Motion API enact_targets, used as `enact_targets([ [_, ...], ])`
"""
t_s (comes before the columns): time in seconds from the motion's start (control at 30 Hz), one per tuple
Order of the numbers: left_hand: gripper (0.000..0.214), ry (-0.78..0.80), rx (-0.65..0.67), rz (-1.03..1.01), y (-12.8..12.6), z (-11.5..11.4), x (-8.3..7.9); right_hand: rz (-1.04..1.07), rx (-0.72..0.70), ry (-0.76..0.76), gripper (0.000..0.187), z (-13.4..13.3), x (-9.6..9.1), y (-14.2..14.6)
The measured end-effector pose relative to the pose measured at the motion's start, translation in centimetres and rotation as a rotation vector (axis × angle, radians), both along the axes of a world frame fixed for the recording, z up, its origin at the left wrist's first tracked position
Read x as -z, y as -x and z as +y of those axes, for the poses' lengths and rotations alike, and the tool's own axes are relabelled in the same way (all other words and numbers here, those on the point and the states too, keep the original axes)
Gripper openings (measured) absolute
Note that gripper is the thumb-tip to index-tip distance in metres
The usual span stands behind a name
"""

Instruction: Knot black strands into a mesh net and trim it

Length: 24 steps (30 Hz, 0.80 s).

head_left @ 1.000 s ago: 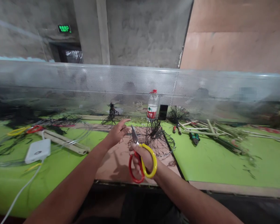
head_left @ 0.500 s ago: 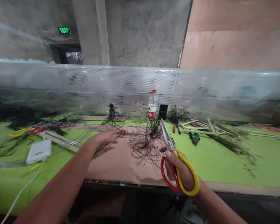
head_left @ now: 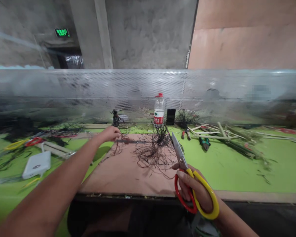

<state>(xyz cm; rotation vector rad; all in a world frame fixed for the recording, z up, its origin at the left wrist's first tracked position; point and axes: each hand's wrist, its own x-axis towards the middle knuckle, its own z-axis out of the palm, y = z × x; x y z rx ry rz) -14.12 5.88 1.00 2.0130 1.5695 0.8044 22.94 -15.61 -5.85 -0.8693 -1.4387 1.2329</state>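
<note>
My right hand is wrapped round a pair of scissors with one red and one yellow handle loop. The blades are together and point up and away from me. Just left of them stands a tangled bundle of thin black wires, its loose ends spread over a brown board. Over the board's far left part, my left hand is closed in a pinch. A thin reddish-brown strand hangs from its fingertips in loops onto the board.
A water bottle and a dark phone-like slab stand behind the bundle. Pliers and green stalks lie right. A white power bank and another pair of scissors lie left. A perforated metal screen runs behind.
My left hand has gone from spread fingers over the board to a pinch, a little farther away, with the strand now at its fingertips. The scissors have shifted slightly right and nearer me.
</note>
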Motion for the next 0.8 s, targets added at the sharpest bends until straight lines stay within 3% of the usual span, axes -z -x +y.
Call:
enact_targets([
  [0.13,0.013,-0.095,-0.069,0.013,1.2,0.3,-2.7,-0.026,-0.001,-0.013,0.037,-0.2,0.4,-0.1],
  [0.23,0.021,-0.156,-0.088,-0.102,1.7,0.2,-5.3,-0.032,-0.021,0.018,0.039,-0.3,0.6,-0.1],
  [0.37,0.025,-0.248,-0.042,-0.362,1.6,-0.6,-9.2,-0.056,-0.01,0.002,0.042,-0.7,0.9,-0.2],
  [0.5,0.018,-0.311,0.05,-0.471,1.3,-2.1,-12.2,-0.11,-0.065,0.02,0.042,-1.4,1.5,-0.6],
  [0.67,0.018,-0.281,0.103,-0.479,2.8,-1.9,-13.2,-0.247,-0.118,-0.017,0.042,-1.6,2.7,-1.6],
  [0.8,0.018,-0.112,-0.01,-0.23,5.1,1.1,-12.9,-0.235,-0.1,-0.073,0.04,-1.3,3.0,-1.9],
])
